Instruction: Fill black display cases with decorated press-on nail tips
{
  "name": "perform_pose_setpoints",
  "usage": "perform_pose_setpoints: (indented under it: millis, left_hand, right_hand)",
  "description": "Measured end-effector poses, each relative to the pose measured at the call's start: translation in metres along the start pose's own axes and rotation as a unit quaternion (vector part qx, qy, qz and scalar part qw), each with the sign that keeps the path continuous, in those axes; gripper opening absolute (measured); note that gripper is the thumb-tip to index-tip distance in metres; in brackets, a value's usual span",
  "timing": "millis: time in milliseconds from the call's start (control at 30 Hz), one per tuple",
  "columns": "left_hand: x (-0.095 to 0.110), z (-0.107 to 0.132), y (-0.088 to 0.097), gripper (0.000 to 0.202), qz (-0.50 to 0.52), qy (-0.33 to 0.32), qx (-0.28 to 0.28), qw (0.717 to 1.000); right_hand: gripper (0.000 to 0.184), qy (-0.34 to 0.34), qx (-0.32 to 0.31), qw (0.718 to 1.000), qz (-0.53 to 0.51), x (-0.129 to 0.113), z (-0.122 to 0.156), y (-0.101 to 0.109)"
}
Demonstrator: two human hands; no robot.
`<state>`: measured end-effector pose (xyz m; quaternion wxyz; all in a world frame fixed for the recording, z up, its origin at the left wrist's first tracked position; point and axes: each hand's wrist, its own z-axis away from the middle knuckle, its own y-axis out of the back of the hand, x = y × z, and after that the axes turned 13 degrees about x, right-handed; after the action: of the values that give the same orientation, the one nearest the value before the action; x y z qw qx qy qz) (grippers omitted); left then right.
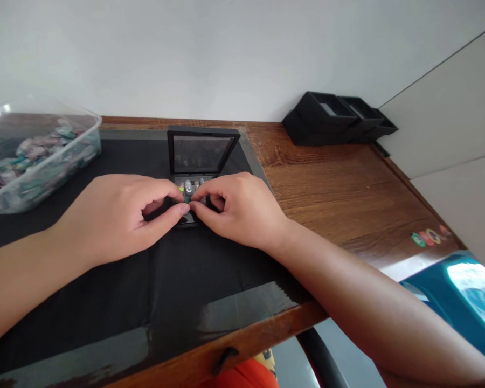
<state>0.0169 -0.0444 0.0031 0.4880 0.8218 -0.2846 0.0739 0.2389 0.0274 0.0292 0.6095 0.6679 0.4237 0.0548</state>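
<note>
"So, where does the small black box (pixel 186 222) sit?"
"On black sheeting (pixel 178 291) over the wooden surface (pixel 327 186), lid (pixel 204 131) raised at the back, small shiny pieces (pixel 188 186) inside"
"Left hand (pixel 121 215)?"
"Reaches in from its side, nearly pinched closed at the front of the box; whether it has hold of a piece, cannot tell"
"Right hand (pixel 244 210)?"
"Mirrors it, loosely curled, almost meeting the left by the pieces; hold likewise unclear"
"Round about?"
"Clear tub (pixel 92 142) of mixed bits (pixel 40 148) at far left; black bins (pixel 319 121) against the wall (pixel 186 64), well apart, right of the box"
</note>
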Motion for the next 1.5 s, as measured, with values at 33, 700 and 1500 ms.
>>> perform_pose_setpoints:
  millis: [33,700,1500]
  left_hand:
    - [0.0,0.0,0.0,0.034,-0.001,-0.002,0.0,1.0]
    - [-0.003,0.007,-0.005,0.043,-0.053,-0.018,-0.004,0.998]
    - [0.003,0.008,-0.005,0.033,-0.01,-0.039,-0.007,0.999]
  right_hand:
    - [0.016,-0.002,0.002,1.0,0.0,-0.001,0.0,0.0]
    - [0.013,0.008,-0.069,0.992,-0.104,0.015,-0.004,0.035]
    - [0.011,0.012,-0.139,0.989,-0.054,0.021,-0.008,0.031]
